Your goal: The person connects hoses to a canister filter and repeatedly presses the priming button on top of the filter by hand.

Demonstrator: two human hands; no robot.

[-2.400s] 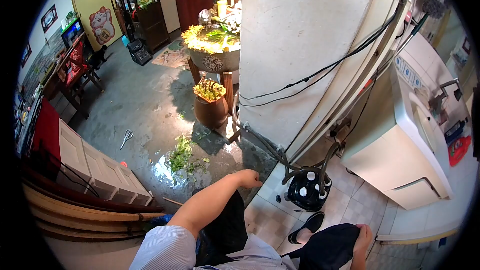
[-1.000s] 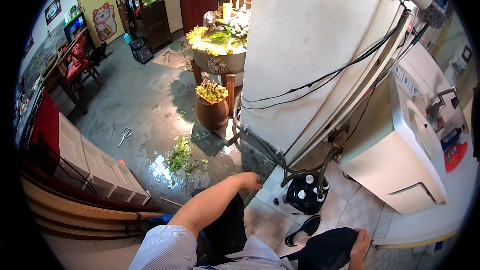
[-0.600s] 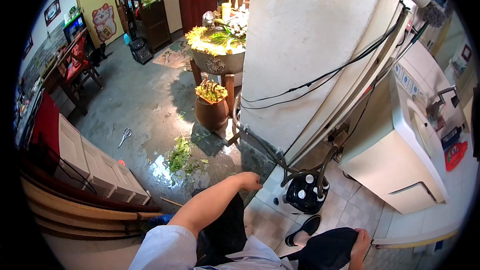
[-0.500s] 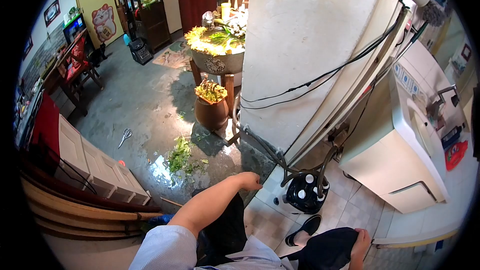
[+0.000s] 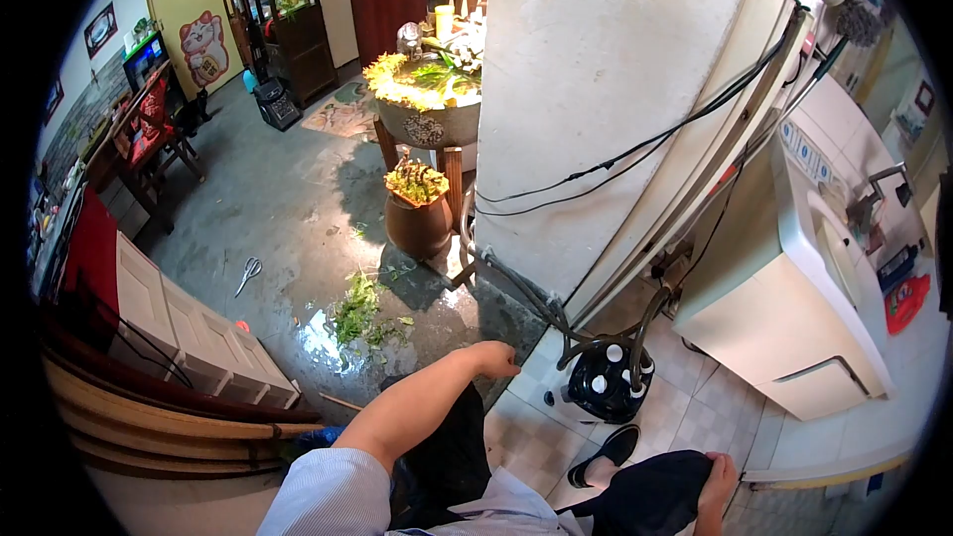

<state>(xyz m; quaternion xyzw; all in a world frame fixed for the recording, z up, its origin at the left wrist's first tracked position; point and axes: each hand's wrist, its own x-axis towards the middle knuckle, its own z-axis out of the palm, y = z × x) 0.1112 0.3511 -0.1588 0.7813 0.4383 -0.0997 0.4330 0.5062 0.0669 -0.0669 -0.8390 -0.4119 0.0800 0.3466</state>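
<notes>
My left hand rests at my dark-trousered left knee, its fingers curled in with nothing visible in them. At the outer side of my other knee lies my right hand, also with bent fingers and no object showing; its palm side is hidden. Between and beyond my knees a black-topped canister with white caps stands on the tiles, close to my black shoe. Thick grey hoses run from it toward the wall corner. Neither hand touches the canister.
Cut green plants lie on the wet concrete, with scissors farther left. A planted stone basin and brown pot stand ahead. A white wall juts out centrally; a washbasin cabinet is at right, drawers left.
The view has shifted very slightly. Both hands, the canister and the cut plants stay where they were.
</notes>
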